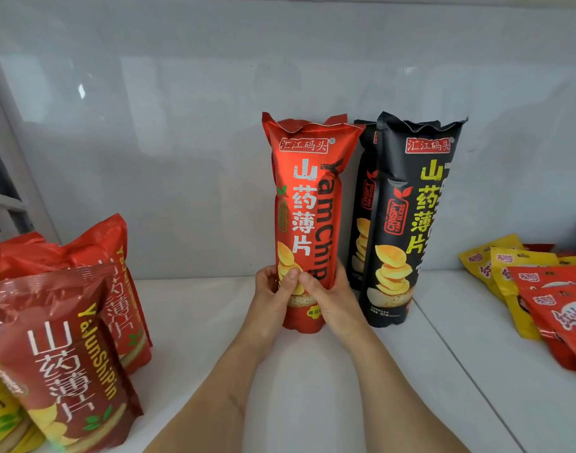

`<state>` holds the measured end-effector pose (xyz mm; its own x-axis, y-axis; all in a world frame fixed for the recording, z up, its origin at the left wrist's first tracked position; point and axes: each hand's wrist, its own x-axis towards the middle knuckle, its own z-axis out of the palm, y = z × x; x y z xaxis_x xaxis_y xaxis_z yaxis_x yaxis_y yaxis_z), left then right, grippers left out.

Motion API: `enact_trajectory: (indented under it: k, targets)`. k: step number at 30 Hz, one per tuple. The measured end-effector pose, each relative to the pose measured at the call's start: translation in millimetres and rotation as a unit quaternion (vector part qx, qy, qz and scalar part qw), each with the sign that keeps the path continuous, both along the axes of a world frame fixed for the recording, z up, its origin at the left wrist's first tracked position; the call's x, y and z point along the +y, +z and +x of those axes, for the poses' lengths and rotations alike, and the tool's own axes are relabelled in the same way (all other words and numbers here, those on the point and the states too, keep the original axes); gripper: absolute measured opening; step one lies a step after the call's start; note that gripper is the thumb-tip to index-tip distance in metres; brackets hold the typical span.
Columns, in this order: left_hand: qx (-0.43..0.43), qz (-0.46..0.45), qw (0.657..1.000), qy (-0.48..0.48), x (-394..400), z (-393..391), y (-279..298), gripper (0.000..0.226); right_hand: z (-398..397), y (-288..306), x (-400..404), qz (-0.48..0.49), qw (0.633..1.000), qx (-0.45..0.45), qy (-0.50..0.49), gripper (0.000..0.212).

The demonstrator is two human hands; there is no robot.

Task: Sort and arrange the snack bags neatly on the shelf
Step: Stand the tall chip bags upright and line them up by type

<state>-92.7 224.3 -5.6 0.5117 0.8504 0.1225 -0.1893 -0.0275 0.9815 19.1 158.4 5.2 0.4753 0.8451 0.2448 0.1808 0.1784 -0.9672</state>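
Reaching in from the bottom edge, two bare forearms are converging on the white shelf (313,403). Nearest on the left, a dark red flat yam chip bag (67,361) is leaning upright, partly overlapping yellow bags (5,416) at the corner; behind it more red bags (116,266) are standing in a loose cluster. Left hand (273,305) and right hand (332,302) are both wrapping the lower part of a tall red yam chip bag (308,204), thumbs meeting on its front face, fingers curling round the sides, so each grip is holding that bag. The bag is standing upright mid-shelf, its base touching or sitting just above the surface; cannot tell which. Just beside it on the right, a tall black yam chip bag (411,217) is standing upright, with a second black bag (363,204) directly behind it, mostly hidden. The right hand's knuckles are sitting very close to the front black bag; contact unclear. Far right, flat red sachets (561,308) and yellow sachets (505,266) are lying overlapped in a pile, well apart from the tall bags. Glossy white back wall (214,125) is running behind everything.
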Motion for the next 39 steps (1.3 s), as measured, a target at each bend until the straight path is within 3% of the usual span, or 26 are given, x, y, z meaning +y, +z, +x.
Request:
enact_trajectory:
  k: [13,18,21,28,33,39]
  targets:
    - [0.043,0.013,0.999,0.008,-0.8,-11.7,-7.2,0.076,3.2,-5.3,-1.3,-0.015,1.0,0.001,-0.016,0.076]
    - [0.126,0.048,0.99,0.044,-9.8,-30.8,-7.0,0.055,-2.7,-7.8,-9.8,-0.02,0.999,-0.014,-0.033,0.052]
    - [0.201,0.08,0.971,0.098,-26.1,-49.5,-3.5,0.041,-10.5,-14.1,-20.8,-0.026,0.998,-0.03,-0.038,0.045]
    - [0.323,0.179,0.903,0.22,-65.0,-107.5,-0.7,0.029,-41.8,-19.6,-51.4,-0.014,0.991,-0.07,-0.112,0.058]
    - [0.34,0.242,0.861,0.29,-103.6,-148.6,0.4,0.024,-69.2,-24.3,-64.1,-0.037,0.976,-0.151,-0.154,0.074]
    - [0.25,0.294,0.821,0.42,-128.9,-191.9,-2.4,0.01,-132.9,0.0,-65.8,-0.015,0.99,-0.14,-0.003,0.061]
